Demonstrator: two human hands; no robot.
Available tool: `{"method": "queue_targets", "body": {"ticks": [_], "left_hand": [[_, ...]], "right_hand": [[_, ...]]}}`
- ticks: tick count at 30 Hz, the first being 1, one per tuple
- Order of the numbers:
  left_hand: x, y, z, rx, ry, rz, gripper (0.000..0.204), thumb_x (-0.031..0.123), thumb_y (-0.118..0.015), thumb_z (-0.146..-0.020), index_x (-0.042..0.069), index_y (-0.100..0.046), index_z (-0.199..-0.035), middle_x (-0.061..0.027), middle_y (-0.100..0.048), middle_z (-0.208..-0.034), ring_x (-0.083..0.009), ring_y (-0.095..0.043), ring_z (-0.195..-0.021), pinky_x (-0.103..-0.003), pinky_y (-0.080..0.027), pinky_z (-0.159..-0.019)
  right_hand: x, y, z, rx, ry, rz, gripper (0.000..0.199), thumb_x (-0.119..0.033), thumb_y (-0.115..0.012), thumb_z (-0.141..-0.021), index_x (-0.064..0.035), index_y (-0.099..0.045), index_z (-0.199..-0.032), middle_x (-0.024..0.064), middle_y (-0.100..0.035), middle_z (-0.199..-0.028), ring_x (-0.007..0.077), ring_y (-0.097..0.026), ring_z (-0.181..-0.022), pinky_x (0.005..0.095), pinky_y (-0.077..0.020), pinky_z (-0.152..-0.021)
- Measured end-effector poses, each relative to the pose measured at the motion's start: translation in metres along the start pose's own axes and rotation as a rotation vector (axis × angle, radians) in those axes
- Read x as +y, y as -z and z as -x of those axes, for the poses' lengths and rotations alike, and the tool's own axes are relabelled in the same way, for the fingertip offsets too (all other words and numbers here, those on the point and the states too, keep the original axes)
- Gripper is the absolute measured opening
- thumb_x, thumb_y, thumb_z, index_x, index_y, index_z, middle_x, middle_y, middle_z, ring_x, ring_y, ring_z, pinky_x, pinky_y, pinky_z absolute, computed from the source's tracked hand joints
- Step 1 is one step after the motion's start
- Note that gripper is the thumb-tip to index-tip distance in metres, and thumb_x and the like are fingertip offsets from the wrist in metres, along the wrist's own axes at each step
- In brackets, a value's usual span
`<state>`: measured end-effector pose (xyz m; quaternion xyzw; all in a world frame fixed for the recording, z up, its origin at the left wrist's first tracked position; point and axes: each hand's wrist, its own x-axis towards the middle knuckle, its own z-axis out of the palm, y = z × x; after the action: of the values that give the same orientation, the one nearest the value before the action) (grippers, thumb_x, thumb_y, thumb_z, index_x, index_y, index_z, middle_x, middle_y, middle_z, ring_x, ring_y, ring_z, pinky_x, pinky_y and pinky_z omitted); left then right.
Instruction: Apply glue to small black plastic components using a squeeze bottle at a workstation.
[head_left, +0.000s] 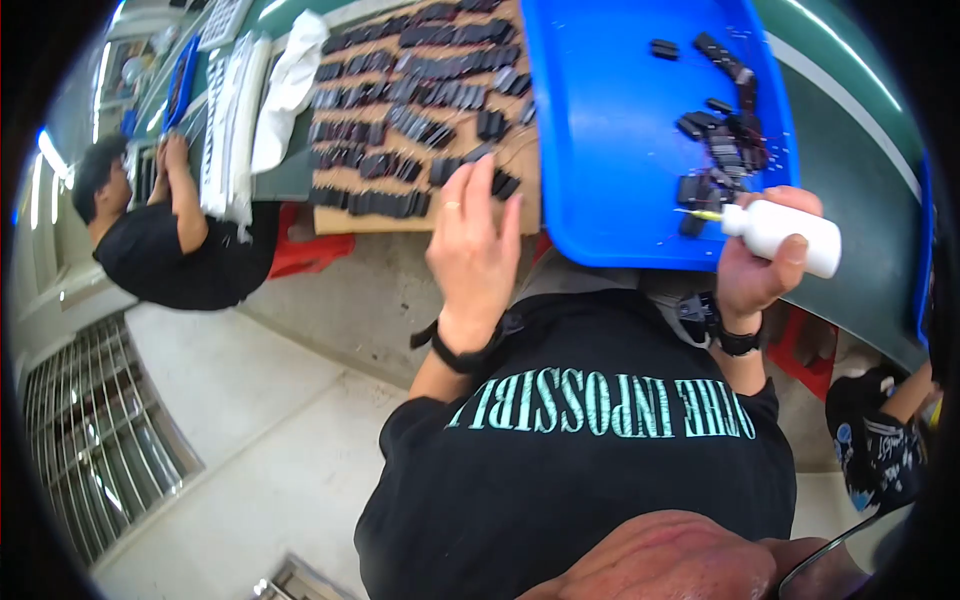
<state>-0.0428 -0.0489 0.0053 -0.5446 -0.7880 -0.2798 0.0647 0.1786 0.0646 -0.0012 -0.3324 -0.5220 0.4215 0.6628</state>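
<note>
My left hand (470,245) reaches over the near right part of a brown cardboard sheet (335,220). Its fingers are stretched out and the thumb stands apart; the fingertips are at a few small black blocks (505,186), and whether they touch them cannot be made out. Rows of similar black blocks (385,204) cover the sheet. In my right hand (748,280) is a white squeeze bottle (800,238), tilted on its side, with a thin needle tip pointing left over the near right part of a blue tray (610,200). Black blocks with thin wires (725,150) lie heaped there.
A white plastic bundle (232,140) and white cloth (290,95) lie left of the cardboard on the green table (840,130). One person (180,240) sits at the left, another (880,440) at the right. Red stools (310,255) stand below the table edge.
</note>
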Motion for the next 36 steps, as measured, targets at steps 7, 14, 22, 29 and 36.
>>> {"method": "queue_targets", "body": {"ticks": [7,14,22,29,36], "left_hand": [[0.067,0.021,-0.078,-0.175,-0.303,0.191,0.019,0.006,-0.068,-0.081,0.004,-0.065,-0.099,-0.0107,-0.064,-0.091,-0.0287,-0.063,-0.084,-0.037,-0.051,-0.073],[0.103,-0.115,-0.194,-0.391,-0.782,-0.109,0.02,0.016,-0.068,-0.079,0.002,-0.062,-0.091,-0.0168,-0.062,-0.091,-0.0358,-0.062,-0.084,-0.044,-0.051,-0.074],[0.101,-0.12,-0.192,-0.444,-0.804,-0.121,0.015,0.016,-0.064,-0.079,0.002,-0.062,-0.083,-0.0172,-0.063,-0.081,-0.0357,-0.063,-0.078,-0.045,-0.052,-0.071],[0.087,-0.072,-0.143,-0.336,-0.607,0.04,0.013,0.011,-0.06,-0.078,0.001,-0.059,-0.07,-0.0175,-0.063,-0.074,-0.0357,-0.064,-0.068,-0.046,-0.053,-0.065],[0.099,-0.097,-0.149,-0.4,-0.453,0.018,0.011,0.008,-0.06,-0.077,0.0,-0.064,-0.07,-0.0216,-0.065,-0.075,-0.0378,-0.065,-0.072,-0.044,-0.054,-0.065]], "right_hand": [[0.013,0.024,-0.018,0.033,-0.042,-0.21,0.047,-0.049,-0.052,-0.087,-0.0034,-0.049,-0.1,0.0057,-0.051,-0.076,0.0166,-0.054,-0.066,0.0302,-0.0458,-0.065],[0.008,0.031,-0.029,0.126,-0.14,-0.196,0.046,-0.048,-0.052,-0.088,-0.0038,-0.049,-0.099,0.0044,-0.048,-0.078,0.0158,-0.055,-0.068,0.0302,-0.047,-0.065],[0.008,0.03,-0.033,0.07,-0.125,-0.171,0.044,-0.048,-0.052,-0.088,-0.0045,-0.051,-0.098,0.0044,-0.05,-0.083,0.0158,-0.055,-0.068,0.0286,-0.047,-0.063],[0.007,0.028,-0.023,0.108,-0.173,-0.232,0.045,-0.049,-0.051,-0.089,-0.0044,-0.051,-0.098,0.0038,-0.051,-0.081,0.0145,-0.055,-0.066,0.025,-0.0448,-0.058],[0.002,0.027,-0.024,0.041,-0.255,-0.229,0.046,-0.05,-0.052,-0.089,-0.0047,-0.053,-0.099,0.0034,-0.055,-0.078,0.011,-0.059,-0.066,0.02,-0.0403,-0.05]]}}
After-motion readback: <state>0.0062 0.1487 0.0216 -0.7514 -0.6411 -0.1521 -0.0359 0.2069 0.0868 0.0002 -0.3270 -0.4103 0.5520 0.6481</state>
